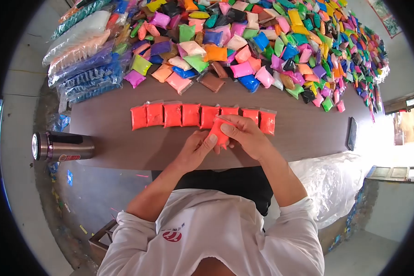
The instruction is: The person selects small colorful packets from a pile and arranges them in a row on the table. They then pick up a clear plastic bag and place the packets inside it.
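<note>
Both hands grip one small red packet (220,133), a plump clear-wrapped pouch, just above the near part of the table. My left hand (197,146) is closed on its lower left side, thumb on top. My right hand (246,135) pinches the upper right side, thumb pressed on the face. Beyond the hands, several similar red packets (173,114) lie side by side in a row. Part of that row is hidden behind the hands and the held packet.
A large heap of multicoloured packets (244,55) covers the table's far side. Stacked bagged packets (85,69) stand at far left. A steel flask (64,146) lies at the left edge, a dark phone-like object (352,133) at the right. Clear plastic sheeting (331,184) hangs beside the table.
</note>
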A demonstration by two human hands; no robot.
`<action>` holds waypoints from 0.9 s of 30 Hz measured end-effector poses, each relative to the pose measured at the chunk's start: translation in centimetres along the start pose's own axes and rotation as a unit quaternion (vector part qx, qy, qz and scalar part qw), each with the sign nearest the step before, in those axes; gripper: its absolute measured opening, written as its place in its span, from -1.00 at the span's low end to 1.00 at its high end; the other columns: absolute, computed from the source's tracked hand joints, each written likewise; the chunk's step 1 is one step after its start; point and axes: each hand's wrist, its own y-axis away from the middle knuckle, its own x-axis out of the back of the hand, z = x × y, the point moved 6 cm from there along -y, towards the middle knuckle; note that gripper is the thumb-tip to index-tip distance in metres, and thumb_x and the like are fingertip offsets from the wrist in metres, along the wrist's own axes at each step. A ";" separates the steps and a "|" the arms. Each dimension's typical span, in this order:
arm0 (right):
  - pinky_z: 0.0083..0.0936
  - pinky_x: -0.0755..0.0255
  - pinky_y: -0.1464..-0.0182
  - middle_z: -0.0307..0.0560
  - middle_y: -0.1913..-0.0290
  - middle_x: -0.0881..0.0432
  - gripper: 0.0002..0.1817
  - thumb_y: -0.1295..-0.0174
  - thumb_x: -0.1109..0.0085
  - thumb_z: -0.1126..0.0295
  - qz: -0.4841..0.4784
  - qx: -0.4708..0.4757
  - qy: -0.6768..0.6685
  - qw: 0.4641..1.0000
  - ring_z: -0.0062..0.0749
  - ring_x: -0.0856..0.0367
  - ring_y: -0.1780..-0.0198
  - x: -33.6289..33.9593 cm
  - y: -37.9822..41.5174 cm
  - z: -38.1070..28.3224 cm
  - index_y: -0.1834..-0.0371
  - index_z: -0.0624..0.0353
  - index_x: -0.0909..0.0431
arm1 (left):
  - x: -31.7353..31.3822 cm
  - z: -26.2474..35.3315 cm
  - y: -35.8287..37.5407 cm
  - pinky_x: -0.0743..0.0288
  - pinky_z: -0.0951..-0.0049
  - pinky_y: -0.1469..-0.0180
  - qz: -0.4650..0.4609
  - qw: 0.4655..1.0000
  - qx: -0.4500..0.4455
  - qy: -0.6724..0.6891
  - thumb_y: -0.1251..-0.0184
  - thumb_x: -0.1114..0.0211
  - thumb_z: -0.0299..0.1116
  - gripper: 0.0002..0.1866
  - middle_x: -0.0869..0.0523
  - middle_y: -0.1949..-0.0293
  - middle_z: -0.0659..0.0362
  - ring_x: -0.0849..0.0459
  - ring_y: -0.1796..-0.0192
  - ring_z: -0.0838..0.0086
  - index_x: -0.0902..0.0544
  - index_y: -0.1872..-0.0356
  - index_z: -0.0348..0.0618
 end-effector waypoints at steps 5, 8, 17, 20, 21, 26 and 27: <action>-0.56 -0.50 0.25 -0.21 0.21 -0.70 -0.56 -0.44 -0.29 0.34 0.042 0.058 -0.094 0.993 -0.60 -0.60 0.28 -1.0 0.4 1.3 -0.32 0.28 -0.52 | 0.1 -0.2 0.5 -0.40 0.44 0.22 0.004 1.000 0.017 0.016 -0.65 -0.05 0.08 -0.45 -0.68 0.39 0.24 -0.53 0.32 0.58 -0.69 0.28 -0.24; -0.54 -0.52 0.23 -0.18 0.18 -0.71 -0.58 -0.44 -0.28 0.39 0.020 0.089 -0.026 0.995 -0.57 -0.64 0.21 -1.0 0.6 1.2 -0.31 0.27 -0.51 | 0.0 -1.1 0.9 -0.41 0.45 0.21 -0.034 0.997 0.057 0.036 -0.64 -0.08 0.10 -0.45 -0.70 0.36 0.24 -0.55 0.30 0.58 -0.71 0.22 -0.24; -0.57 -0.51 0.14 -0.20 0.20 -0.67 -0.71 -0.44 -0.27 0.40 0.130 0.145 0.143 0.971 -0.57 -0.61 0.18 -1.3 3.2 1.7 -0.14 0.28 -0.55 | -0.4 -0.1 0.7 -0.44 0.24 0.03 -0.035 0.987 -0.105 -0.117 -0.63 -0.09 0.03 -0.50 -0.75 0.31 0.11 -0.66 0.23 0.27 -0.76 0.25 -0.20; -0.60 -0.49 0.15 -0.23 0.22 -0.66 -0.74 -0.46 -0.26 0.37 0.124 0.109 0.095 0.982 -0.62 -0.57 0.20 -0.6 4.5 2.3 -0.08 0.28 -0.58 | -0.9 1.0 0.5 -0.39 0.19 -0.03 -0.047 0.973 -0.109 -0.196 -0.61 -0.11 -0.04 -0.55 -0.74 0.31 0.11 -0.66 0.20 0.19 -0.76 0.34 -0.15; -0.61 -0.48 0.15 -0.24 0.23 -0.65 -0.76 -0.46 -0.25 0.36 0.111 0.089 0.071 0.987 -0.63 -0.56 0.21 -0.2 4.8 2.5 -0.06 0.28 -0.59 | -0.9 0.7 0.4 -0.38 0.21 -0.04 -0.049 0.975 -0.101 -0.191 -0.58 -0.15 -0.04 -0.57 -0.75 0.31 0.14 -0.66 0.19 0.22 -0.75 0.36 -0.14; -0.62 -0.48 0.16 -0.27 0.22 -0.64 -0.74 -0.47 -0.23 0.38 0.141 0.031 -0.036 0.989 -0.64 -0.54 0.23 1.4 6.4 3.4 -0.11 0.30 -0.62 | -1.3 0.5 0.2 -0.34 0.26 -0.04 -0.050 0.965 -0.092 -0.241 -0.42 -0.33 -0.04 -0.64 -0.75 0.30 0.21 -0.66 0.19 0.31 -0.72 0.43 -0.12; -0.61 -0.48 0.16 -0.27 0.22 -0.64 -0.73 -0.47 -0.23 0.39 0.151 0.015 -0.063 0.986 -0.64 -0.54 0.22 1.6 6.6 3.6 -0.13 0.30 -0.62 | -1.3 0.6 0.3 -0.34 0.26 -0.04 -0.056 0.962 -0.092 -0.251 -0.39 -0.36 -0.04 -0.64 -0.74 0.30 0.20 -0.65 0.20 0.30 -0.70 0.42 -0.13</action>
